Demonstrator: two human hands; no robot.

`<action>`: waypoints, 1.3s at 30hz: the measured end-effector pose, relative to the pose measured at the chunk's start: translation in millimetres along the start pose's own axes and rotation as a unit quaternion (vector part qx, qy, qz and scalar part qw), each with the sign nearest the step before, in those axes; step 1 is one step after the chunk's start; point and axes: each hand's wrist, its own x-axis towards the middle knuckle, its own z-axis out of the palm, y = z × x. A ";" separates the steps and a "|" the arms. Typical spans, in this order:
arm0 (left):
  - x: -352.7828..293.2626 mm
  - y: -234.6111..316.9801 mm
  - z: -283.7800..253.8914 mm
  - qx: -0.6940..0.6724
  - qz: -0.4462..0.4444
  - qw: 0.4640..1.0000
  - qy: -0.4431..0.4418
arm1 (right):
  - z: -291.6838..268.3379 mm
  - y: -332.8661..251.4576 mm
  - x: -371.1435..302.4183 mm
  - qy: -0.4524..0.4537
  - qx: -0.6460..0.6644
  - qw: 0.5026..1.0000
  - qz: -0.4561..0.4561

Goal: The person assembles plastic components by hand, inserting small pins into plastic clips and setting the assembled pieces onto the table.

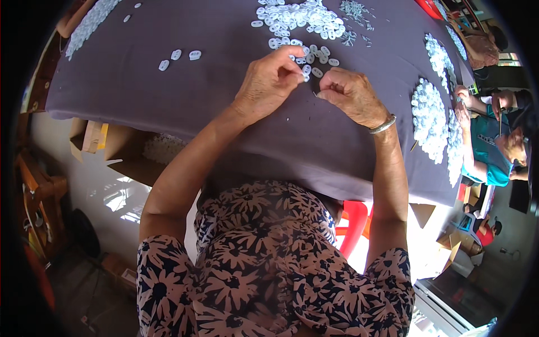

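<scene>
My left hand is raised over the dark table cover, its thumb and a finger closed on a small white oval plastic piece at the fingertips. Just to the right, my right hand is in a pinch, with a tiny thin metal pin showing at its fingertips; a bracelet circles that wrist. The two hands are close but apart. Beyond them are loose white oval pieces with holes. Farther back lies a larger pile of the same pieces, with small grey metal pins beside it.
Three white pieces lie apart at the left. More white heaps rest at the far left and at the right. A co-worker in a teal top handles pieces at the right edge. Under the table stands an open cardboard box.
</scene>
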 end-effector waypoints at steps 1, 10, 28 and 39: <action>1.2 -1.2 -1.5 -0.002 -0.001 1.000 0.002 | -0.8 -1.9 0.6 -0.003 -0.001 1.000 0.000; 5.0 -8.7 -1.6 -0.003 0.017 0.996 0.085 | 8.1 -7.7 6.0 0.023 -0.028 0.999 0.015; 0.9 -1.1 1.1 -0.068 -0.038 0.997 -0.024 | 33.0 -9.5 18.9 0.164 0.381 0.903 0.114; 0.0 3.1 2.0 -0.043 -0.034 0.998 -0.012 | 42.1 -8.3 16.1 0.172 0.376 0.906 0.089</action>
